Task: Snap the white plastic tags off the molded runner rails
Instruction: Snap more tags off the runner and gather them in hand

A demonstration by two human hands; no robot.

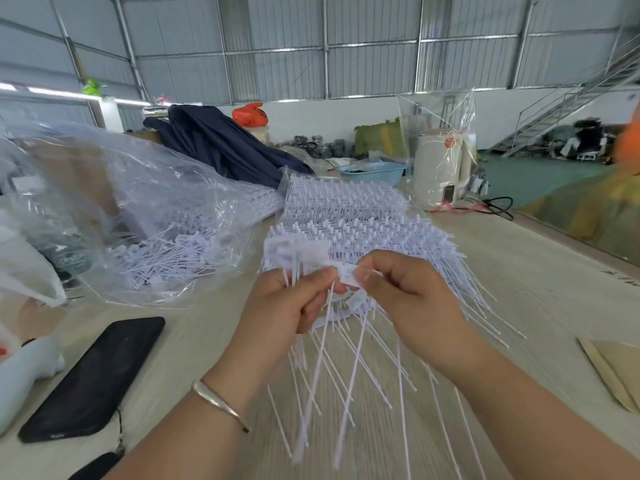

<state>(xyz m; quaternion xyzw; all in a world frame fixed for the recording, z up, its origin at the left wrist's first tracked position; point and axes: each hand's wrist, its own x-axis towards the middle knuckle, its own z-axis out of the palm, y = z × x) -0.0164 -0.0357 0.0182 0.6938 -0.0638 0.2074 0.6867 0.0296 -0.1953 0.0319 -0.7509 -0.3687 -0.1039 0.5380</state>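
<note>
Tags are held at the centre of the view, above a pale wood-grain worktop. A small white tag is pinched between the thumb and fingers of the right hand, while the left hand is curled round a bundle of white tags whose thin tails hang down towards 6 o'clock, blurred. The two hands are almost touching at the pinched tag. A silver bangle is worn on the left wrist.

Stacked runner rails with rows of tags attached are laid on the worktop at 12 o'clock from the hands, their tails fanned out towards 3 o'clock. A clear plastic bag holding loose white tags is seen at 10 o'clock. A black phone lies flat at 8 o'clock, near the left forearm. At 1 o'clock, further back, a cream kettle wrapped in clear plastic stands upright, with a light blue basket just beside it. A dark blue cloth is heaped at 11 o'clock, behind the bag.
</note>
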